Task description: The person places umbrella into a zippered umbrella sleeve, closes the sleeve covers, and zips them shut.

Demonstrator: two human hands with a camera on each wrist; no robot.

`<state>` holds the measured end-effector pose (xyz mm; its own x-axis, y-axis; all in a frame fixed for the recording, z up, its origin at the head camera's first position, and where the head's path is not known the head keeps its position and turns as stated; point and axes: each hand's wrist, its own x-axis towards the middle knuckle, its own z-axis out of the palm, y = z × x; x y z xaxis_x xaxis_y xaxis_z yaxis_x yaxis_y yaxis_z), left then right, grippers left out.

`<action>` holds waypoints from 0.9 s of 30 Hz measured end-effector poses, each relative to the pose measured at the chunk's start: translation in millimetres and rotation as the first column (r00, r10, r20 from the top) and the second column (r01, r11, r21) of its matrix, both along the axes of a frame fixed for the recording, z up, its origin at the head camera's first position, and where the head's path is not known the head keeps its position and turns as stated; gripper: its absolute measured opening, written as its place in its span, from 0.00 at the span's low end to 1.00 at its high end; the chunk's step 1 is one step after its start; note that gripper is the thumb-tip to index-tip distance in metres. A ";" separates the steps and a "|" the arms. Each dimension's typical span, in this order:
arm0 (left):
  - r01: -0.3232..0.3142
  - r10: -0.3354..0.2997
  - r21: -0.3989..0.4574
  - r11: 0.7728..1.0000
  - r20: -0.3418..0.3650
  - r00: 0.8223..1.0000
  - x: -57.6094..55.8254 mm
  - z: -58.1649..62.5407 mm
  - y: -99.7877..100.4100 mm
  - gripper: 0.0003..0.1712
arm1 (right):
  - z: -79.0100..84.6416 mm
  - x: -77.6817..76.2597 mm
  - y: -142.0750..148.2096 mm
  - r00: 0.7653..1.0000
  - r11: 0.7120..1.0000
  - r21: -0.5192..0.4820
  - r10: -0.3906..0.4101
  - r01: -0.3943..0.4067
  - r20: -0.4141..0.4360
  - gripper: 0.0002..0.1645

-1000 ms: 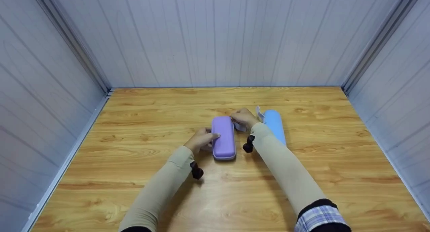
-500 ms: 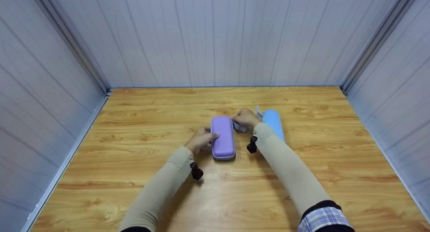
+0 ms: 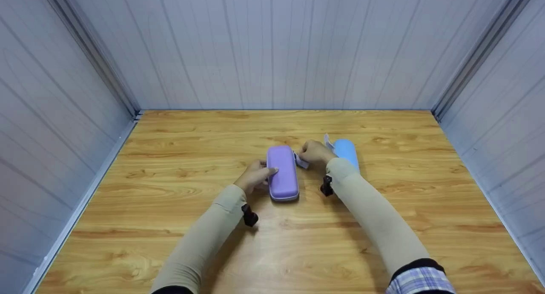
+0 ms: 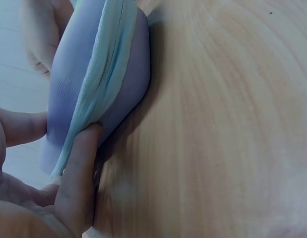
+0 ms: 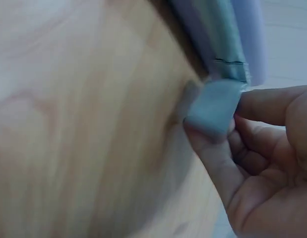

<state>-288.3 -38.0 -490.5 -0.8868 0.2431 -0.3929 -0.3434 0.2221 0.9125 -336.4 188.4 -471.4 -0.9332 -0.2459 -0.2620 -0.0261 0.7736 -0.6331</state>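
Observation:
A purple zippered hard case (image 3: 282, 179) lies lengthwise in the middle of the wooden table. My left hand (image 3: 255, 175) grips its left side, thumb on the lid and fingers at the lower edge; in the left wrist view a fingertip (image 4: 89, 134) presses by the pale zipper band (image 4: 106, 64). From the case's upper right side sticks out a short grey-white strap (image 5: 215, 106). My right hand (image 3: 315, 151) has thumb and finger curled around this strap, just off the case. Behind the right wrist lies a blue case (image 3: 345, 151), partly hidden by the sleeve.
The blue case has a pale strap (image 3: 328, 141) standing up at its left. Pale panel walls (image 3: 272, 47) enclose the wooden tabletop (image 3: 170, 158) at the back and both sides. Dark wrist cameras (image 3: 250, 216) hang below both wrists.
My right hand has drawn slightly to the right and toward me, away from the purple case's edge. The left hand keeps its grip, and the purple case has hardly shifted.

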 end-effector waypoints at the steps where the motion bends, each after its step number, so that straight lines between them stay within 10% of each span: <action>1: 0.000 0.000 0.000 1.000 0.002 1.000 -0.3 0.5 -0.4 0.31 | -0.6 0.7 0.0 1.000 1.000 -0.009 0.008 -0.008 -0.004 0.20; 11: 0.029 -0.031 0.040 0.999 0.042 0.999 -3.0 1.1 -4.1 0.34 | -2.8 7.5 -1.6 1.000 0.999 -0.048 -0.021 0.021 -0.010 0.10; 27: 0.041 -0.045 0.077 0.996 0.051 0.998 -3.2 1.2 -3.9 0.35 | 10.2 19.1 -5.0 0.996 0.999 -0.025 0.017 -0.019 -0.088 0.23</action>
<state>-291.6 -41.9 -489.3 -0.8536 0.3117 -0.4174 -0.3827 0.1686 0.9084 -317.4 183.4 -461.2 -0.9476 -0.2687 -0.1726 -0.0962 0.7557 -0.6479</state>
